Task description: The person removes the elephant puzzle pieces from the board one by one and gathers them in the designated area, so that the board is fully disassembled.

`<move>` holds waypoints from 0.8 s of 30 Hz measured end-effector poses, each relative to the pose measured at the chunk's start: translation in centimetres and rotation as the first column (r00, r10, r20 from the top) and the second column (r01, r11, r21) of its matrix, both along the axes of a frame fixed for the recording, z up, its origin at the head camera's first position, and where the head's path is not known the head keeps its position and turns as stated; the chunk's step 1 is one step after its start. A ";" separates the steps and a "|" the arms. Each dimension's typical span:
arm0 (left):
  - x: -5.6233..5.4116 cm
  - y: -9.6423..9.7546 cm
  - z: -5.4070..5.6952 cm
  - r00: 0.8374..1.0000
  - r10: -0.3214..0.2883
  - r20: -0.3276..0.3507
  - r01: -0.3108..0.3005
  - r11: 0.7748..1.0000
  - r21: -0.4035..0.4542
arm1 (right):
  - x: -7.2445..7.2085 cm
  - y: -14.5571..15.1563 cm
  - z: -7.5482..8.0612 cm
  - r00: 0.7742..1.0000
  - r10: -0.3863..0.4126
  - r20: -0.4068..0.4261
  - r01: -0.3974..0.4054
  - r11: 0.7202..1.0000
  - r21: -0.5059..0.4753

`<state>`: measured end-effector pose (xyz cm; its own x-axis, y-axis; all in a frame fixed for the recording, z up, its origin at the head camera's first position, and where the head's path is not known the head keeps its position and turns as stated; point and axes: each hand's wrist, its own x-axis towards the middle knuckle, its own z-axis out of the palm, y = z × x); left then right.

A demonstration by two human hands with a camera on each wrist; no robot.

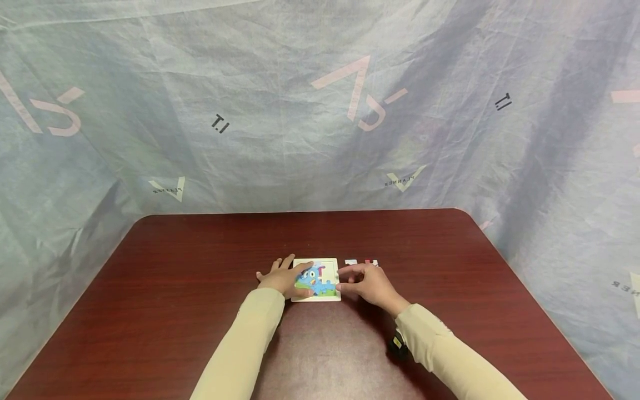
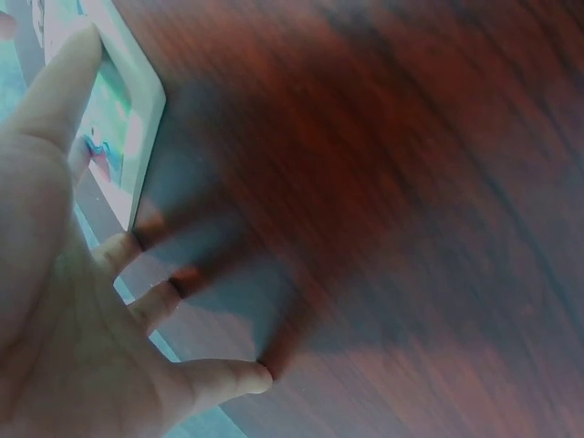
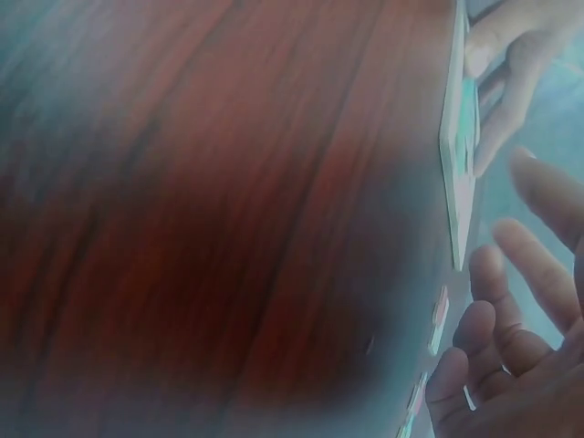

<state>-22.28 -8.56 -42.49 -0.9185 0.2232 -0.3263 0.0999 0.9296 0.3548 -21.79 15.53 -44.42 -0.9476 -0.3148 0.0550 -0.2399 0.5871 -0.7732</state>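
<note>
A small square jigsaw puzzle in a pale tray [image 1: 320, 299] lies on the table, showing a blue cartoon animal on green. Bare pale backing shows at its upper right. My left hand [image 1: 281, 280] is spread over the tray's left side, its thumb and forefinger on the puzzle, the other fingertips down on the table in the left wrist view. At the tray's right edge is my right hand [image 1: 369, 285], thumb and forefinger apart. In the right wrist view nothing shows between the fingers of that hand [image 3: 525, 356]. Just beyond it lie loose puzzle pieces [image 1: 351, 261], partly hidden.
The dark red-brown table [image 1: 200, 311] has rounded far corners. Behind it hangs a grey printed fabric sheet [image 1: 280, 111], which also closes off both sides. A dark object [image 1: 398, 345] sits under the right wrist at the sleeve.
</note>
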 end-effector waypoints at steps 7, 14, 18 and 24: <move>0.0 0.1 0.2 1.000 -0.009 -0.003 0.009 1.000 -0.017 | 0.0 -1.0 -0.1 0.997 0.074 -0.005 -0.074 0.997 -0.001; 0.0 0.1 0.1 1.000 -0.013 -0.004 0.013 1.000 -0.014 | 0.0 -1.8 -0.1 0.993 0.119 -0.019 -0.118 0.992 0.037; 0.1 0.0 0.3 1.000 -0.013 -0.005 0.013 1.000 -0.009 | 0.0 -2.2 0.0 0.993 0.114 -0.032 -0.111 0.990 0.093; 0.2 0.1 0.5 1.000 -0.009 -0.010 0.009 1.000 -0.014 | -0.3 -2.6 -0.1 0.994 0.097 -0.054 -0.087 0.983 0.161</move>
